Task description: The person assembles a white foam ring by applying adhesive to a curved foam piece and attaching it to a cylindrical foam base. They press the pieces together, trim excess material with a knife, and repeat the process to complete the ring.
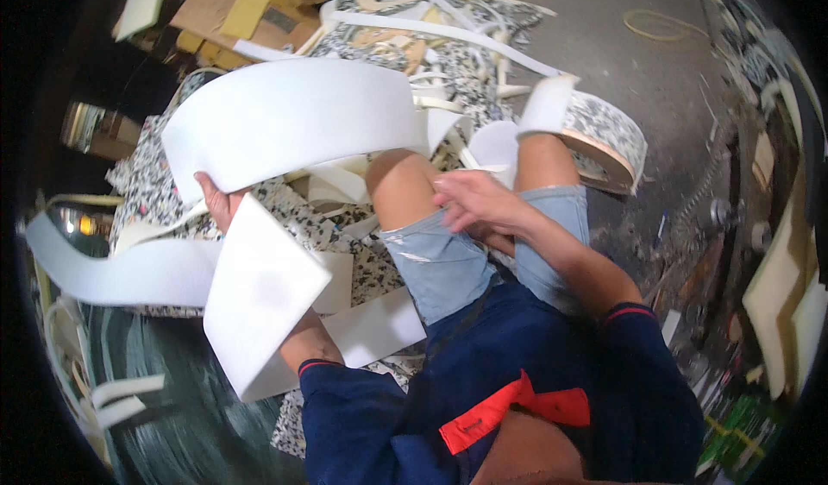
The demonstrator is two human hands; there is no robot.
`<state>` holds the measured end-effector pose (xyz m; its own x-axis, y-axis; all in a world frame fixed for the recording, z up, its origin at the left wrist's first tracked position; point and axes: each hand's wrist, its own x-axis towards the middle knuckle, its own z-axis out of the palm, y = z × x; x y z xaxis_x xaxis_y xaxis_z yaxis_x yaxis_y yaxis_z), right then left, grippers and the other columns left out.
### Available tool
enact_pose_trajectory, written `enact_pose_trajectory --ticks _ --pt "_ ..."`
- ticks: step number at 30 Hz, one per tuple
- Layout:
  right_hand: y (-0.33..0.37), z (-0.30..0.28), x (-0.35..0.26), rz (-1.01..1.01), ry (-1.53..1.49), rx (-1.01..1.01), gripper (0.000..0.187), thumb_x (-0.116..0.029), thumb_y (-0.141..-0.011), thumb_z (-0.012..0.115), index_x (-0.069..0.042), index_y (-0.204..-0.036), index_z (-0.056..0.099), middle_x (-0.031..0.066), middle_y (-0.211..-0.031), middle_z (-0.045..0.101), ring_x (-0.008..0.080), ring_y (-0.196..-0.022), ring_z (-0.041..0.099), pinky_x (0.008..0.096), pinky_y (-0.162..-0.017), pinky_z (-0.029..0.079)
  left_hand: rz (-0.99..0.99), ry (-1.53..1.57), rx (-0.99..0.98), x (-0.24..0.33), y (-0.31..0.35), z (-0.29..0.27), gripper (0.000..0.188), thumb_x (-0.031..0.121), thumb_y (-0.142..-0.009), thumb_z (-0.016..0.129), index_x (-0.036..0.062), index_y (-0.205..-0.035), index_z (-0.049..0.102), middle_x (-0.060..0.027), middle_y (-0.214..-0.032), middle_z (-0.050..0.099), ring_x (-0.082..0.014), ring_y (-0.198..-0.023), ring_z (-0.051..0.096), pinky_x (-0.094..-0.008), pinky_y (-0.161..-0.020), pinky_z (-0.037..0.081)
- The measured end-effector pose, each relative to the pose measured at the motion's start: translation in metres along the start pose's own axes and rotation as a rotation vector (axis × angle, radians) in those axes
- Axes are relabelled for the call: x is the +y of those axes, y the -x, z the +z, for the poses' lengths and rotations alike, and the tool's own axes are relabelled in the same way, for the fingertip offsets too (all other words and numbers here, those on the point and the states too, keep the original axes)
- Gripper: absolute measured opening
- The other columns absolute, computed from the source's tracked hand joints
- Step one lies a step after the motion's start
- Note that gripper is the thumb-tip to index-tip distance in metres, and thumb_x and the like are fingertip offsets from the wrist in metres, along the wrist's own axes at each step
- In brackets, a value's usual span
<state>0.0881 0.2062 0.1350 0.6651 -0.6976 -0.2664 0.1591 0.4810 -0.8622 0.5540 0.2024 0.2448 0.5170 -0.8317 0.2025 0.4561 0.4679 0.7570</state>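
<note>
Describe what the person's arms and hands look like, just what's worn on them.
Both hands are bare, with no gloves: the left hand and the right hand. The forearms are uncovered; dark navy sleeves are pushed up toward the elbows, each ending in a cuff edged with a thin red stripe. No watch or rings show.

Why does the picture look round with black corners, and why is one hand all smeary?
In the head view, the fisheye lens bends straight edges and leaves a black rim. In the same view, the right hand is blurred over the knees, while the left hand, gripping the white foam strip, looks sharper. The lower left floor is streaky too, and the foam looks very bright.
</note>
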Motion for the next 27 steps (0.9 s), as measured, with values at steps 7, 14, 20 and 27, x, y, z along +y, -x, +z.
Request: enact_pose_trajectory --ticks 7,14,20,27 --pt "-0.034 0.066 -0.019 -0.211 -0.654 -0.429 0.079 -0.052 -0.088 0.076 0.005 -0.134 0.044 0.0215 -0.114 0.063 0.0272 -0.082 0.068 0.0426 -0.064 0.061 0.667 -1.224 -0.361 -0.054 -0.009 -0.036 0.063 0.037 -0.106 0.046 -0.0051 -0.151 0.036 -0.0257 -0.152 0.043 -0.0351 -0.14 0.041 -0.0426 -0.12 0.031" --pt "-0.01 0.036 -0.062 -0.628 -0.424 0.014 0.056 -0.046 -0.091 0.073 0.001 -0.117 0.06 0.0112 -0.1 0.065 0.0153 -0.068 0.063 0.0294 -0.051 0.053 -0.029 -0.276 -0.184 -0.112 0.061 0.067 0.063 0.013 -0.097 0.068 -0.0084 -0.148 0.038 -0.0216 -0.149 0.048 -0.0267 -0.134 0.047 -0.0398 -0.114 0.038" --pt "0.07 -0.048 -0.067 -0.759 -0.126 0.498 0.043 -0.038 -0.097 0.066 0.001 -0.113 0.063 0.0058 -0.084 0.063 0.0116 -0.06 0.059 0.0242 -0.048 0.049 -0.276 0.159 -0.146 -0.206 0.092 0.136 0.066 0.021 -0.1 0.064 -0.007 -0.151 0.032 -0.0228 -0.154 0.041 -0.0347 -0.14 0.042 -0.0502 -0.119 0.035" --pt "0.164 -0.111 -0.048 -0.676 -0.215 0.766 0.035 -0.03 -0.097 0.067 0.001 -0.112 0.063 0.0057 -0.084 0.063 0.01 -0.06 0.058 0.0218 -0.048 0.048 -0.705 0.298 -0.343 -0.272 0.169 0.222 0.055 0.017 -0.105 0.054 -0.0067 -0.15 0.031 -0.0242 -0.15 0.045 -0.034 -0.133 0.05 -0.0498 -0.113 0.046"
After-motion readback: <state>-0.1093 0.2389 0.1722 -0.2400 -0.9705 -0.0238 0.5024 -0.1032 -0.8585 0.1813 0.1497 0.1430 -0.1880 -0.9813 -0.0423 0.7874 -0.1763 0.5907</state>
